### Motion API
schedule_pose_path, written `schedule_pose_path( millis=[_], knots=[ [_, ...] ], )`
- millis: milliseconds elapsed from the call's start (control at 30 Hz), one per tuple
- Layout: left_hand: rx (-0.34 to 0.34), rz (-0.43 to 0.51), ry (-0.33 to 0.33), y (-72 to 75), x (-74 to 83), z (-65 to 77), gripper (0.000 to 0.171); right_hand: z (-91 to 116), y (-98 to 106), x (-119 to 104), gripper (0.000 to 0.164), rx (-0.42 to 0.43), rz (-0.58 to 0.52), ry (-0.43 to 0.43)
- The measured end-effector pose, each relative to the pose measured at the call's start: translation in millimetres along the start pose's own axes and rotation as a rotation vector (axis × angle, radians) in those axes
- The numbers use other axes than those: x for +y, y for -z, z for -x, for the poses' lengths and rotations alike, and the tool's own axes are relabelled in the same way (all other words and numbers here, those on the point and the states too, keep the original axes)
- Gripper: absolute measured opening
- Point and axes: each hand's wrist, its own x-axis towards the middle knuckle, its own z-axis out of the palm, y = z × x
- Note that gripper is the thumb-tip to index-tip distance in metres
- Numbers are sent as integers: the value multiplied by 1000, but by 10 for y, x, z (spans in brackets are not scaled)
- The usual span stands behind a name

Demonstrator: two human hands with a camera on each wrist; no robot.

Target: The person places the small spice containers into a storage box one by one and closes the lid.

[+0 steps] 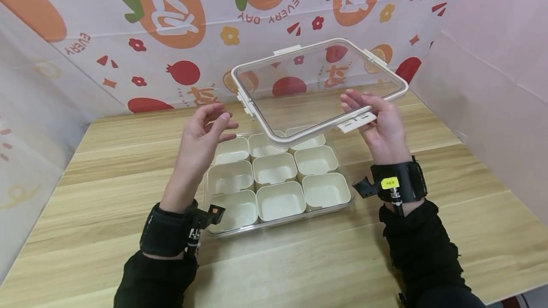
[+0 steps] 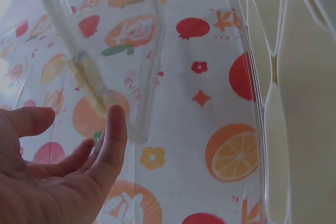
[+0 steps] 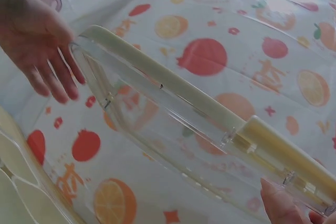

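A clear lid (image 1: 317, 91) with a white rim and white side latches is held tilted above a clear storage box (image 1: 284, 221). Several cream square bins (image 1: 275, 168) fill the box in rows. My right hand (image 1: 385, 129) grips the lid's near right edge beside a flipped-out latch (image 1: 357, 121); in the right wrist view only the thumb (image 3: 281, 203) and a bit of finger show by that latch (image 3: 286, 163). Off the lid's left side is my left hand (image 1: 203, 132), fingers loosely bent and holding nothing. The left wrist view has its fingers (image 2: 113, 135) near the lid's edge latch (image 2: 89, 85).
The box stands on a wood-grain table (image 1: 274, 265). Behind it rises a fruit-patterned white sheet (image 1: 252, 27), and pale sheets hang at the left and right sides (image 1: 492, 75). Both wrists wear black camera straps (image 1: 400, 182).
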Motion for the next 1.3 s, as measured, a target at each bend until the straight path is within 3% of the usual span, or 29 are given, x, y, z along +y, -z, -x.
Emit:
schedule_pose_path(
  millis=[267,433,533,733,967,1100,1200,1300],
  knots=[
    [-86,380,137,46,-20,-9,57,37,-55,176,7,-19,78,-23],
    [-125,516,176,72,-59,-35,39,52,-76,274,6,-28,121,-39],
    [-130,512,190,79,-89,-45,27,74,-94,324,6,-42,149,-38],
    [-61,448,210,63,-109,-64,19,108,-110,382,5,-43,147,-40],
    [-7,416,222,55,-104,-71,28,131,-123,394,4,-54,163,-24],
    [-7,420,216,74,-116,-78,25,117,-120,378,5,-70,198,-10],
    [-12,451,212,132,-113,-73,23,83,-97,332,15,-106,201,30],
    [-11,474,210,222,-101,-63,29,32,-60,254,25,-162,125,42]
  ],
)
